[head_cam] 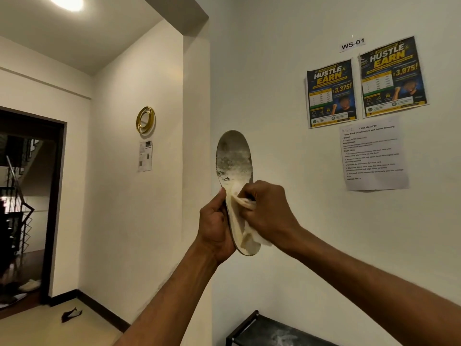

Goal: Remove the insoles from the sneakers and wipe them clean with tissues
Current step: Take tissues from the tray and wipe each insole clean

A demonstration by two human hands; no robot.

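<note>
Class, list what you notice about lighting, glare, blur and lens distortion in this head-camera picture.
Head view: the ceiling light is blown out top left; the doorway sinks into shadow; the wide lens stretches the forearms; the tissue under the right hand looks slightly smeared, the insole sharper; small print on the task sheet is barely legible.

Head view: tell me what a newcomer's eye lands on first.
The grimy insole held upright at centre, gripped low by the left hand while the right hand presses a tissue against it. Next, two dark posters on the wall at upper right.
</note>
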